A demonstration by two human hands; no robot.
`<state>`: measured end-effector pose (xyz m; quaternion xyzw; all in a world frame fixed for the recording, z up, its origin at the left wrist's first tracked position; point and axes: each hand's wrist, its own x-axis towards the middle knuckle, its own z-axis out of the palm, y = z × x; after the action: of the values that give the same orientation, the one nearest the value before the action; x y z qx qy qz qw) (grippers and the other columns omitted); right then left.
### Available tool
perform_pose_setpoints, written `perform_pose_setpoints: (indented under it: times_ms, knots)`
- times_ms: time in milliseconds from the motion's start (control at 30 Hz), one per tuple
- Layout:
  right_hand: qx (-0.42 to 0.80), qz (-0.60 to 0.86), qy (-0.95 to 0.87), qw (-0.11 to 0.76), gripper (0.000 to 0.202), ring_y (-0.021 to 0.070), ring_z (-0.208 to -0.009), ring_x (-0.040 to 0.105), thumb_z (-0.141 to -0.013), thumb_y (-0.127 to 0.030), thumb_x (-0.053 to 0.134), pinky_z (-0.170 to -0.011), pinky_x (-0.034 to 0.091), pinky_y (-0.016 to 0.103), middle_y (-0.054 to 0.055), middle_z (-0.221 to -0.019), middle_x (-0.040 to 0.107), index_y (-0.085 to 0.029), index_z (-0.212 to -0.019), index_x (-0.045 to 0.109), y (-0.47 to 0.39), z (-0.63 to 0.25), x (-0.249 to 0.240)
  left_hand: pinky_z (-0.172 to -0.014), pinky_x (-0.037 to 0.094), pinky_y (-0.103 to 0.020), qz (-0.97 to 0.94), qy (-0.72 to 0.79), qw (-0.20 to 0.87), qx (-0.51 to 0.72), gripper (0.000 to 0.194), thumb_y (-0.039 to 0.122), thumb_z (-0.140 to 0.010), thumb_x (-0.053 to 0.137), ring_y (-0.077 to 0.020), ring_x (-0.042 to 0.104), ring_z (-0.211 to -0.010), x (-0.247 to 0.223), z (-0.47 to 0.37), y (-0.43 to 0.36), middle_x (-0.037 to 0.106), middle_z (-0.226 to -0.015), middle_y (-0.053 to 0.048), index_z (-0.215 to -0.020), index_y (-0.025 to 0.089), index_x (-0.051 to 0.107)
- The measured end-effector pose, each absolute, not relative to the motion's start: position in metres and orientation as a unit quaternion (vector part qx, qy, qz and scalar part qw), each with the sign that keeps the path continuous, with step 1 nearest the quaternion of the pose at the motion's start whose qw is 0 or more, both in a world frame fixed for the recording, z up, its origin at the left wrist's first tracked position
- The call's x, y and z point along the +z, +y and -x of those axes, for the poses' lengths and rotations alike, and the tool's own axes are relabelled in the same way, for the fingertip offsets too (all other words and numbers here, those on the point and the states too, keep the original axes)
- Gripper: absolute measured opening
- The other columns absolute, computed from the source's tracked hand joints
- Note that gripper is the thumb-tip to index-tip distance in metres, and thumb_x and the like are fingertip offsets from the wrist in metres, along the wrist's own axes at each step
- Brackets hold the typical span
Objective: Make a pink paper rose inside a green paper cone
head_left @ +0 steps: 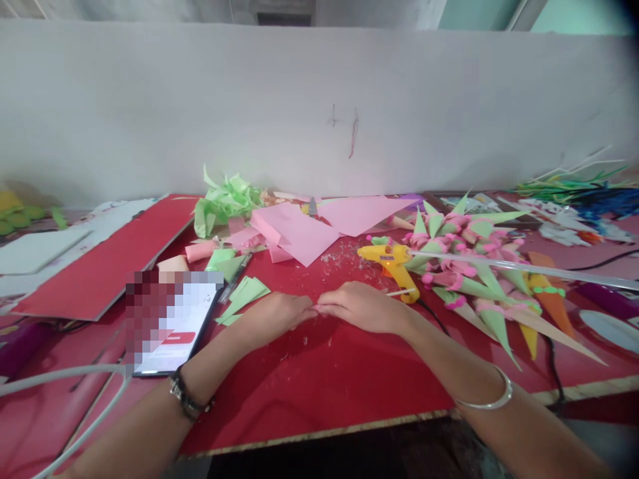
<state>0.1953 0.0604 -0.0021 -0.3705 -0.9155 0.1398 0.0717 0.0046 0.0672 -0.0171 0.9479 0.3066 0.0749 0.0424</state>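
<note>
From my remote view through the head camera, the yellow glue gun [398,265] sits just beyond my right hand [363,307], its nozzle pointing left and a long clear glue stick [524,267] running out of its back to the right. The green paper pieces [245,297] lie fanned just beyond my left hand [279,318]. The two hands meet at the fingertips over the red tabletop [324,406], fingers drawn together; I cannot tell whether anything is pinched between them.

Straight beyond the grip, clear scraps [344,258] are scattered, and farther back lie pink paper sheets [295,234], with crumpled green paper [223,201] to their left. Left of the green pieces are a pen [235,278] and a phone [192,326], its screen lit and partly pixelated; a red board [117,261] lies farther left. To the right of the grip, past the gun, pink and green paper cones [492,283] are heaped. A pale wall [299,100] stands behind everything. I see a dark bracelet [184,397] on the left wrist and a silver bangle [492,401] on the right forearm.
</note>
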Motion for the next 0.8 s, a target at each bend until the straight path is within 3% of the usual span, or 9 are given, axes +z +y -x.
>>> perform_pose_setpoints:
  times_ms: [133, 267, 633, 800]
  knots:
    - [0.3, 0.319, -0.894, 0.094, 0.036, 0.0094, -0.062, 0.052, -0.088, -0.031, 0.032, -0.061, 0.034, 0.02, 0.001, -0.065, 0.058, -0.014, -0.069, 0.057, 0.0632, -0.1982, -0.0001, -0.043, 0.029, -0.024, -0.963, 0.213, -0.151, 0.07, 0.029, 0.022, -0.089, 0.028, -0.0125, 0.047, -0.043, -0.0212, -0.0042, 0.0659, 0.053, -0.053, -0.002, -0.071, 0.013, 0.049]
    - [0.396, 0.335, -0.851, 0.086, 0.04, 0.0068, -0.048, 0.042, -0.086, -0.041, 0.031, -0.05, 0.032, 0.019, -0.004, -0.053, 0.044, -0.013, -0.069, 0.054, 0.0645, -0.201, -0.0002, -0.043, 0.027, -0.026, -0.948, 0.168, -0.251, 0.099, 0.028, 0.018, -0.088, 0.03, -0.0119, 0.043, -0.041, -0.0192, -0.0046, 0.0641, 0.05, -0.05, -0.001, -0.064, 0.014, 0.045]
    - [0.51, 0.353, -0.782, 0.067, 0.039, 0.0049, -0.041, 0.029, -0.083, -0.047, 0.033, -0.04, 0.023, 0.018, -0.007, -0.049, 0.033, -0.014, -0.07, 0.051, 0.0657, -0.2019, -0.0061, -0.044, 0.021, -0.028, -0.944, 0.175, -0.253, 0.119, 0.03, 0.021, -0.089, 0.031, -0.009, 0.04, -0.038, -0.0164, -0.0021, 0.0643, 0.05, -0.047, 0.001, -0.063, 0.015, 0.044]
    - [0.398, 0.362, -0.837, 0.105, 0.035, 0.0063, -0.048, 0.04, -0.084, -0.039, 0.035, -0.048, 0.029, 0.019, -0.004, -0.054, 0.044, -0.013, -0.071, 0.055, 0.0649, -0.1969, -0.0068, -0.045, 0.022, -0.028, -0.943, 0.195, -0.249, 0.102, 0.033, 0.025, -0.089, 0.03, -0.0099, 0.042, -0.038, -0.0151, -0.0013, 0.0686, 0.051, -0.047, 0.0, -0.062, 0.015, 0.047]
